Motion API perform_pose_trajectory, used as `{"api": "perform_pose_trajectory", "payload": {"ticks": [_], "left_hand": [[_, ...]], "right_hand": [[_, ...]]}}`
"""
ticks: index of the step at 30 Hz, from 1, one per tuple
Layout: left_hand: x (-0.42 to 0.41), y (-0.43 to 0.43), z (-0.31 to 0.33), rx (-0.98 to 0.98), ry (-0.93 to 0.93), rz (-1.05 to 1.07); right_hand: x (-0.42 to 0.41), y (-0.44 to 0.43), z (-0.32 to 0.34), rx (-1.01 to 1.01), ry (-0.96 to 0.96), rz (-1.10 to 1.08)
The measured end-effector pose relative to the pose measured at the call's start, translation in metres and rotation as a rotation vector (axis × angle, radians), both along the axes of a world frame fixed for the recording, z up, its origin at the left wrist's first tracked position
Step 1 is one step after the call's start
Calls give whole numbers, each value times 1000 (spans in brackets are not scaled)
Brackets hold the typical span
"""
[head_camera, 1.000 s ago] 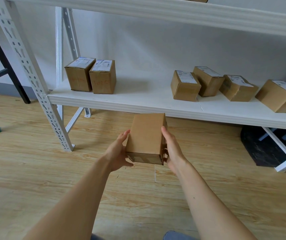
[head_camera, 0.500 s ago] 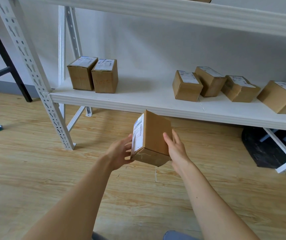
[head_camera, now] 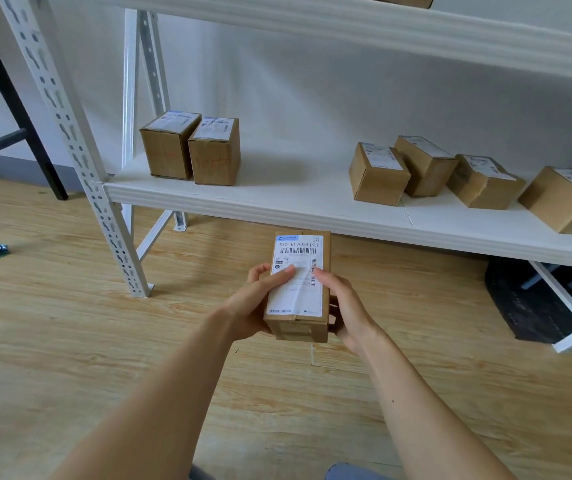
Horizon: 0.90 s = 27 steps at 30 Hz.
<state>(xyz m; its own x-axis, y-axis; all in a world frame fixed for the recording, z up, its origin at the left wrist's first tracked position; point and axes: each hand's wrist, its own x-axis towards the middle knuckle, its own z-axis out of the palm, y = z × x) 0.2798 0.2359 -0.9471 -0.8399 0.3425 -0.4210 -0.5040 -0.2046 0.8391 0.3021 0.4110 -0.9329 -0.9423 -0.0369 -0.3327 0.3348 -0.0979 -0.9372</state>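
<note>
I hold a small cardboard box (head_camera: 300,327) in front of the shelf, above the wooden floor. Its white shipping label (head_camera: 296,271) with barcodes faces up toward me. My left hand (head_camera: 255,303) grips the box's left side, thumb lying across the label. My right hand (head_camera: 343,306) grips the right side, thumb tip on the label's edge and fingers curled under. The box's underside is hidden.
A white metal shelf (head_camera: 277,206) runs across, just beyond the box. Two labelled boxes (head_camera: 191,150) stand at its left; several more (head_camera: 430,171) lie at its right. A perforated upright (head_camera: 80,161) stands left. A black mat (head_camera: 527,303) lies under the shelf's right end.
I have turned the box in my hands: a plain brown face was up, then the label showed on its left side, and now the label faces up.
</note>
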Motion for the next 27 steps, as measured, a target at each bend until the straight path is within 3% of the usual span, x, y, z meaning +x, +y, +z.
{"api": "perform_pose_trajectory", "payload": {"ticks": [15,21,27], "left_hand": [[0,-1,5,-188,72,-77],[4,-7,2,-152,15,-16],[6,-7,7,-71,31,64]], "right_hand": [[-2,-5,-3,25,-19,31],[-3,1,5,43,138,-90],[0,4,12,-12,85,-118]]}}
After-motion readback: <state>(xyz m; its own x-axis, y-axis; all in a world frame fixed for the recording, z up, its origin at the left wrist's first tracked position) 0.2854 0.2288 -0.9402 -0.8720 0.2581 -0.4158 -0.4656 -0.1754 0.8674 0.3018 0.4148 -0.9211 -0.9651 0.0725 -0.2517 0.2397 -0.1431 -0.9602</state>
